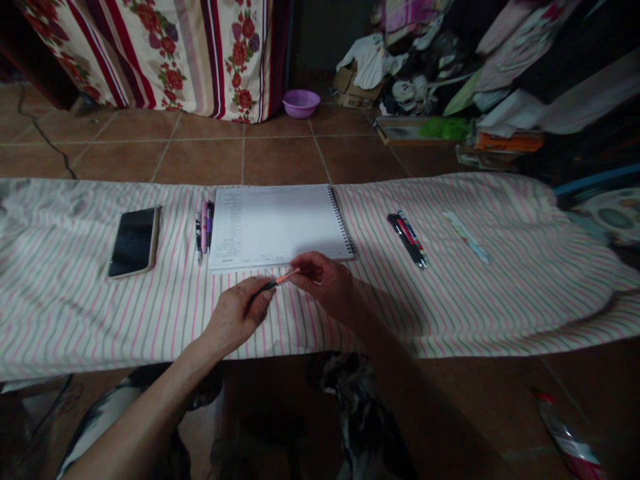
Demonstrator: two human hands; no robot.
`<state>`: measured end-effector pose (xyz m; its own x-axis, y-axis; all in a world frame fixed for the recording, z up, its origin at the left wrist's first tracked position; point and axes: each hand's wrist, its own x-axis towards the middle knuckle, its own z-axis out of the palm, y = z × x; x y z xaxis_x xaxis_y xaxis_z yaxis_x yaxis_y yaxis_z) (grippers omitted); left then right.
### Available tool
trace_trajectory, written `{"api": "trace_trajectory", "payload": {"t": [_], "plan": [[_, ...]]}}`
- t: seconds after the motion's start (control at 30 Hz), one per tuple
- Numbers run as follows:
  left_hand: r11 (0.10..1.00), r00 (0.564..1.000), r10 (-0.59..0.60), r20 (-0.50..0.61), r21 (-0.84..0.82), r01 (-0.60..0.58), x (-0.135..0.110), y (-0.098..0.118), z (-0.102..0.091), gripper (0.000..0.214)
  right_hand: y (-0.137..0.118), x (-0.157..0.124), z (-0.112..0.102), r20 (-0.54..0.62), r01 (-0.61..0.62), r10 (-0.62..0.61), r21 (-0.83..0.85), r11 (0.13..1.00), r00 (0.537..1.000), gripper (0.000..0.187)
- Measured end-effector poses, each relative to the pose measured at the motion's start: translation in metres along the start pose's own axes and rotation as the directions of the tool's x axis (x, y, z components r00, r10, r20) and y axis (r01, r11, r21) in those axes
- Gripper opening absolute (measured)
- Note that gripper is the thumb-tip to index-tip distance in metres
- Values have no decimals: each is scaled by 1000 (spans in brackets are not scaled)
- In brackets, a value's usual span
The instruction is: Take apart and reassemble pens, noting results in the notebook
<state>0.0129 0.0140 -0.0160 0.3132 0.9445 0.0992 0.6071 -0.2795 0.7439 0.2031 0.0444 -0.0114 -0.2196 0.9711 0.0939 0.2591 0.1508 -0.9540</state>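
Observation:
My left hand [239,308] is closed around the dark barrel of a slim pen [283,277], whose other part is orange-pink. At that orange-pink end, my right hand [324,283] pinches with thumb and fingers. Both hands are just over the near edge of a spiral notebook [287,223], which lies open at a mostly blank page with printed text down its left side. Several pens [203,228] lie along the notebook's left edge. To its right rests another small group of pens [407,239].
A striped cloth [170,313] covers the long, low table. A phone [133,243] lies at the left, and a pale, patterned strip [467,236] at the right. Beyond are a purple basin [301,104], a flowered curtain [175,60] and piled clothes. A bottle [570,433] lies on the floor.

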Motion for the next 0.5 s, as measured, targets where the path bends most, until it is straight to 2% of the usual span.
{"api": "trace_trajectory", "payload": {"t": [0.37,0.5], "plan": [[1000,1000,0,9,-21,0,-1,-1,-1,29,-5,-1,-2,-11,50,-51,-34,998,999,11],[998,999,-48,4,-49,48,-2,-1,-1,32,-4,-1,-3,-23,65,-67,-56,996,998,11]]}}
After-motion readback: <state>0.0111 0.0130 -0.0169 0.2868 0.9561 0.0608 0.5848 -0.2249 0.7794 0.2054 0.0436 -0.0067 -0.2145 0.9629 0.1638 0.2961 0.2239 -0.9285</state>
